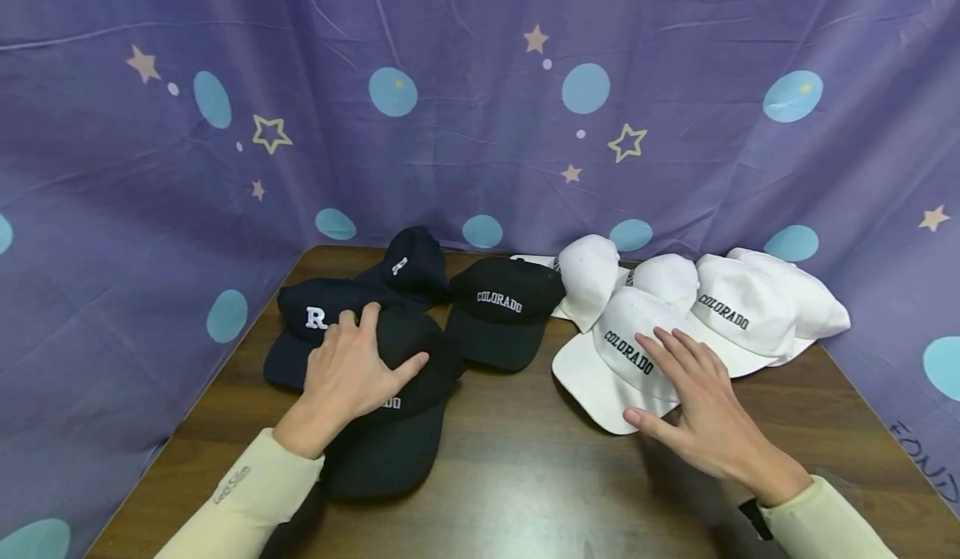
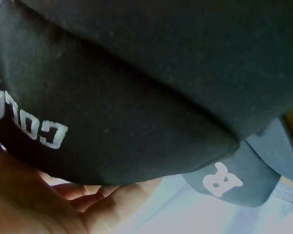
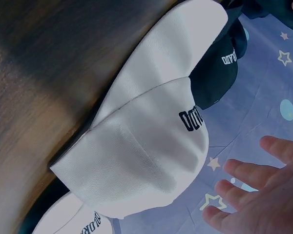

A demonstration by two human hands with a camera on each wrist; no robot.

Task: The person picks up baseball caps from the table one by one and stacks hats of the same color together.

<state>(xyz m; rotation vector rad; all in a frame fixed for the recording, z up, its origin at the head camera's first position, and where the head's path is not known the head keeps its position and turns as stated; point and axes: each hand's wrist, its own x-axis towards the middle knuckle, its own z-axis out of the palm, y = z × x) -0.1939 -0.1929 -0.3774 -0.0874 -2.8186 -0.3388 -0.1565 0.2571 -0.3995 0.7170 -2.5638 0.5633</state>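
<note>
My left hand (image 1: 348,367) grips the crown of a black baseball cap (image 1: 397,459), fingers over its top and thumb along its front, partly covering its white lettering. In the left wrist view the black cap (image 2: 112,112) fills most of the picture, with fingers (image 2: 115,200) behind the crown. My right hand (image 1: 701,409) is spread over the side of a white baseball cap (image 1: 600,376) marked COLORADO in black. In the right wrist view those fingers (image 3: 256,173) are straight and apart from the white cap's crown (image 3: 146,156), holding nothing.
Behind my left hand lie a navy cap (image 1: 300,334) with a white R, another navy cap (image 1: 416,263) and a black COLORADO cap (image 1: 502,292). Several more white caps (image 1: 742,301) crowd the back right. A purple curtain (image 1: 480,126) hangs around the wooden table (image 1: 517,467).
</note>
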